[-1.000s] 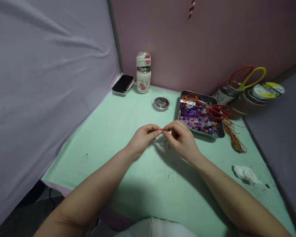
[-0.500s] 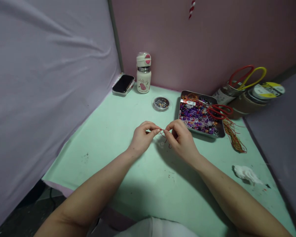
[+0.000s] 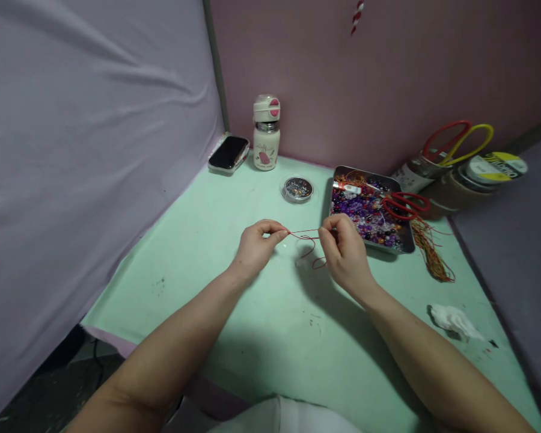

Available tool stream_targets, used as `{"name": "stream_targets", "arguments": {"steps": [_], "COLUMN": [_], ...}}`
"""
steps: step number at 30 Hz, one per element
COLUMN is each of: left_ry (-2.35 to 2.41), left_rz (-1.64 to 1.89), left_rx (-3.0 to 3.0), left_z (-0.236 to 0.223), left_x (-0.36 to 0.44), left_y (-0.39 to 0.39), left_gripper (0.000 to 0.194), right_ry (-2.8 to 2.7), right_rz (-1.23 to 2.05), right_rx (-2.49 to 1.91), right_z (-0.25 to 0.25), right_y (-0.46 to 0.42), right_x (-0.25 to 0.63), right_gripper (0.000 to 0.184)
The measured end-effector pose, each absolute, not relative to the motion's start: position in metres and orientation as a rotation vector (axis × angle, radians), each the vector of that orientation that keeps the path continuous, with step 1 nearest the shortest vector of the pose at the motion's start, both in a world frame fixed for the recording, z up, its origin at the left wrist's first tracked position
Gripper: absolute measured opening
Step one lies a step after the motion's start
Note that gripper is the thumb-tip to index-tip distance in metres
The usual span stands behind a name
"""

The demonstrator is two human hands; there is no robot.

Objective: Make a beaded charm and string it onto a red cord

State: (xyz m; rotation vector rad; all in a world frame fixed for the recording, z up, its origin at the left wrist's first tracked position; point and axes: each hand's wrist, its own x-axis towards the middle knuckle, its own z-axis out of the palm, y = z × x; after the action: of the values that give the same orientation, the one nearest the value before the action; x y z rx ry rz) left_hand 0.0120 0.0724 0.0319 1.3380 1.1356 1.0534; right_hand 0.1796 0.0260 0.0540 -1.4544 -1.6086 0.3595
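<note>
A thin red cord (image 3: 305, 231) is between the two hands, in front of the person and above the pale green tabletop (image 3: 261, 325). The left hand (image 3: 260, 243) pinches one part of it between thumb and index finger. The right hand (image 3: 346, 252) pinches it also, with the fingers curled, so one strand runs straight from hand to hand; below this strand the cord makes loose loops. Just behind the right hand there is a metal tray (image 3: 388, 248) with many beads (image 3: 365, 209), mostly purple, clear and dark. A pair of red-handled scissors (image 3: 406, 207) lies across its right edge. Beside the tray is a bundle of cords (image 3: 433, 255), and nearer to the person lies a crumpled white tissue (image 3: 453, 319). Farther back stand a round clear case (image 3: 298, 189), a cream-coloured bottle (image 3: 267, 147), a smartphone (image 3: 229, 153) and, at the right, two jars (image 3: 415, 174), one of which holds red and yellow handles (image 3: 471, 141).
</note>
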Motion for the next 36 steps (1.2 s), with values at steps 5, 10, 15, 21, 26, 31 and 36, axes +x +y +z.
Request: {"name": "stream_targets", "arguments": {"steps": [5, 10, 15, 21, 26, 31, 36], "left_ry": [1.07, 0.929, 0.892, 0.91, 0.989, 1.013, 0.985], "left_rz": [0.825, 0.691, 0.699, 0.693, 0.673, 0.766, 0.856], "left_rx": [1.192, 0.968, 0.873, 0.949, 0.984, 0.94, 0.834], "left_z": [0.033, 0.038, 0.044, 0.04, 0.038, 0.036, 0.034], "left_x": [0.013, 0.016, 0.016, 0.015, 0.016, 0.015, 0.014], "left_y": [0.072, 0.07, 0.071, 0.071, 0.069, 0.072, 0.077], "left_gripper": [0.013, 0.015, 0.019, 0.035, 0.025, 0.018, 0.019], "right_ry": [-1.465, -1.408, -1.376, -1.407, -1.434, -1.525, -1.753], "right_rz": [0.713, 0.845, 0.883, 0.87, 0.87, 0.756, 0.439], "right_rx": [-1.55, -1.491, -1.48, -1.519, -1.535, -1.565, -1.563], "right_z": [0.058, 0.053, 0.048, 0.049, 0.047, 0.048, 0.046], "right_y": [0.028, 0.034, 0.038, 0.037, 0.037, 0.036, 0.032], "right_x": [0.185, 0.193, 0.197, 0.195, 0.194, 0.193, 0.189], "right_gripper": [0.012, 0.012, 0.013, 0.012, 0.014, 0.017, 0.021]}}
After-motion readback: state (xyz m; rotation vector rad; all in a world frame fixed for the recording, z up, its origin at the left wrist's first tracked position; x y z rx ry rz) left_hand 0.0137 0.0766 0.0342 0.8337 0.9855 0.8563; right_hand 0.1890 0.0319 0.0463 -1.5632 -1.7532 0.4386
